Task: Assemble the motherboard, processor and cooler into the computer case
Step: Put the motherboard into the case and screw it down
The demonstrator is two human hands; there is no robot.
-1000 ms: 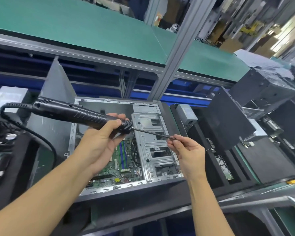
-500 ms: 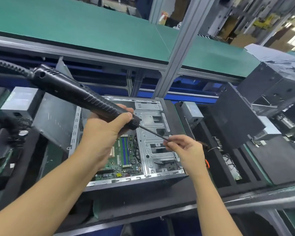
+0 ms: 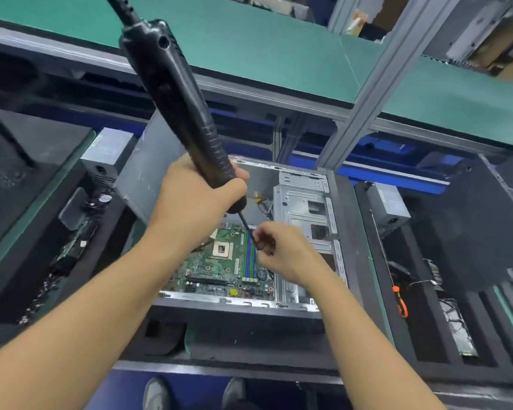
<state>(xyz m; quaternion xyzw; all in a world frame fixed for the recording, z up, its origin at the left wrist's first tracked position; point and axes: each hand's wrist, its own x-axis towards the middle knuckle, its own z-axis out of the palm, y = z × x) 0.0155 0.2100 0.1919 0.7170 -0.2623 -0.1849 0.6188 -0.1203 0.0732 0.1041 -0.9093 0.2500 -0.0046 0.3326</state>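
Because the motherboard (image 3: pixel 216 270) lies flat in the open computer case (image 3: pixel 219 300), low at the centre of the view, the bit (image 3: pixel 247 226) comes down right over its memory slots (image 3: pixel 249 261). The bare processor socket (image 3: pixel 222 248) is just at 9 o'clock of them.

The left hand (image 3: pixel 196 202) is wrapped fully round the lower grip of the electric screwdriver (image 3: pixel 175 93), which leans up towards 11 o'clock. The right hand (image 3: pixel 288 255) pinches the bit near its tip, the other fingers curled in. Whether a screw sits on the tip I cannot tell.

The likeliest fault is a slip. With the long tool tilted, the tip could skate off and gouge the slots or socket, or a loose screw could drop among the components. Running the motor with fingers on the bit could nip them.

Room is tight at 3 o'clock, where the metal drive cage (image 3: pixel 299 208) stands beside the right hand. At 6 o'clock the case rim is a sheet-metal edge under both forearms. A grey panel (image 3: pixel 151 161) closes 10 o'clock. The open way looks to be upward.
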